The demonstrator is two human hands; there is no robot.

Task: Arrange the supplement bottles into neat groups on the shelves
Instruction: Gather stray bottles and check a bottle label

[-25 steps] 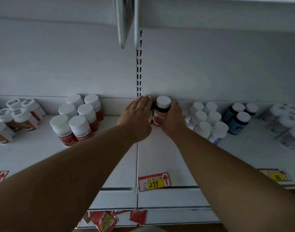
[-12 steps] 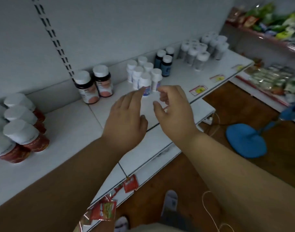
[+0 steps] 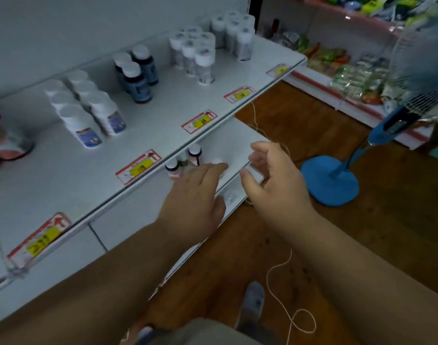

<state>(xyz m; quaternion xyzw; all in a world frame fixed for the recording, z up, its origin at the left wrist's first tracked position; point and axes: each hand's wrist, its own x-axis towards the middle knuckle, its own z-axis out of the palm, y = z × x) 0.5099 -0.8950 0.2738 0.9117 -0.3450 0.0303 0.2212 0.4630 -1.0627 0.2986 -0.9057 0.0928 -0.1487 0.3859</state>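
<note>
Both hands extend over the lower shelf point(image 3: 240, 135), holding nothing. Left hand point(image 3: 193, 195) lies flat with fingers straight, tips near three small dark bottles point(image 3: 185, 161) standing under the front edge of the upper shelf point(image 3: 163, 113). Right hand point(image 3: 275, 178) is relaxed, fingers loosely spread. Further back on the upper shelf stand grouped white bottles point(image 3: 86, 113), then dark blue bottles point(image 3: 136, 73), then two groups of clear bottles point(image 3: 195, 56) toward the far end. Price tags point(image 3: 138, 166) line the shelf edge
</note>
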